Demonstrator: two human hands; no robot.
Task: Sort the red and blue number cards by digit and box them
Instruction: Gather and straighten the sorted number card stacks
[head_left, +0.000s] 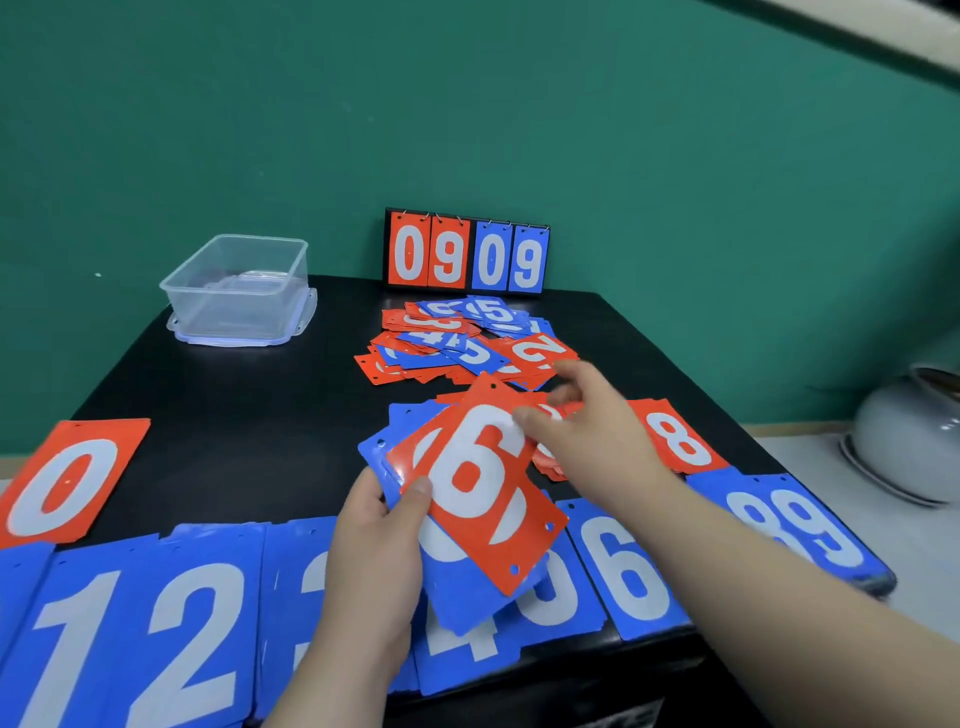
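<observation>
My left hand (379, 545) grips a small stack of cards above the table, a red 6 card (467, 483) on top and a blue card (462, 597) beneath it. The thumb of my right hand (587, 421) lies on the red 6 card's upper edge, with the fingers curled behind it in a pinch; they are blurred. A loose pile of red and blue cards (467, 343) lies just beyond. Sorted cards lie along the near edge: red 0 (62, 483), blue 1 (67, 639), blue 2 (192, 634), blue 6 (628, 571), red 8 (680, 439).
A clear plastic box (239, 286) stands on its lid at the back left of the black table (234, 405). A flip scoreboard (467, 254) reading 09 09 leans on the green wall. A grey pot (909, 436) sits on the counter to the right.
</observation>
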